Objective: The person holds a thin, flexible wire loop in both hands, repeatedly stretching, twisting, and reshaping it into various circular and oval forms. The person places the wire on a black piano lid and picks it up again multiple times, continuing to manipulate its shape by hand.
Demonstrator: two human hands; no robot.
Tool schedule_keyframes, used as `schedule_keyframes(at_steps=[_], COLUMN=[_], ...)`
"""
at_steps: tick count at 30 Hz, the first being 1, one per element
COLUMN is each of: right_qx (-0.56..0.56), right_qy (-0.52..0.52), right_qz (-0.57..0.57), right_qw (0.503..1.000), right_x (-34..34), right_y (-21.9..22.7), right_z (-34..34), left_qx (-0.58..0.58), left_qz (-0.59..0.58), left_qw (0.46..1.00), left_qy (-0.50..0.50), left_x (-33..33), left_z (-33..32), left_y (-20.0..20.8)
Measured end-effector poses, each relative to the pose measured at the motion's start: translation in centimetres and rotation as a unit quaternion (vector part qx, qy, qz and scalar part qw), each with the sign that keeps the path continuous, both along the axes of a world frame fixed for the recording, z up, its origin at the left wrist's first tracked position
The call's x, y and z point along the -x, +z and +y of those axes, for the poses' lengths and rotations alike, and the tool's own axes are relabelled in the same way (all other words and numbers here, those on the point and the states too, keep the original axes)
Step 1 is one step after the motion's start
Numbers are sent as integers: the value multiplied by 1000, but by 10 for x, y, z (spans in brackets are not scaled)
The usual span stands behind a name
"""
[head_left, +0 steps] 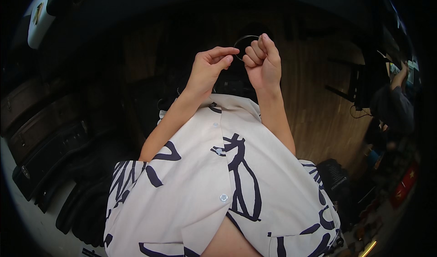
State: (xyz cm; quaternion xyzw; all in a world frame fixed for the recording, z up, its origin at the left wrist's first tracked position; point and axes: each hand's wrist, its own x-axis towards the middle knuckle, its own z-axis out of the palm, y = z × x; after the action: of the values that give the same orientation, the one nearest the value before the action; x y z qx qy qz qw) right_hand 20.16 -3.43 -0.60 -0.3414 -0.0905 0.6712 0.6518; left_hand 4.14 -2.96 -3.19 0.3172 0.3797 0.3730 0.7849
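Observation:
A thin, pale loop of wire or string (247, 36) is held up in front of my body, between my two hands. My left hand (205, 68) pinches its left side with the thumb and index fingertip. My right hand (265, 63) is closed, with the loop's upper end between its thumb and index finger and the other fingers curled into the palm. The loop is too fine and dim to tell its exact kind. Behind it everything is very dark.
Dark brown and black hard cases (45, 152) stand at the left. Wooden floor (305, 84) lies at the right, with a black metal stand (353, 86). Beyond it is another person (395, 100). A black bag (333, 179) lies beside my right side, and a red item (405, 184) sits farther right.

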Motion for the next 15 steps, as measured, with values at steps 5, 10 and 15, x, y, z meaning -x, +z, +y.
schedule_keyframes(at_steps=[5, 10, 15], right_qx=[61, 84, 68], right_qy=[10, 10, 14], right_qz=[91, 115, 99], right_qw=[994, 990, 993], right_x=[8, 10, 6], right_y=[-3, -6, -7], right_z=[1, 2, 2], left_qx=[-22, -31, -29], left_qz=[2, 1, -9], left_qw=[999, 999, 999], left_qy=[29, 41, 44], left_x=[1, 0, 0], left_z=[-1, -2, -2], left_y=[-4, -5, -7])
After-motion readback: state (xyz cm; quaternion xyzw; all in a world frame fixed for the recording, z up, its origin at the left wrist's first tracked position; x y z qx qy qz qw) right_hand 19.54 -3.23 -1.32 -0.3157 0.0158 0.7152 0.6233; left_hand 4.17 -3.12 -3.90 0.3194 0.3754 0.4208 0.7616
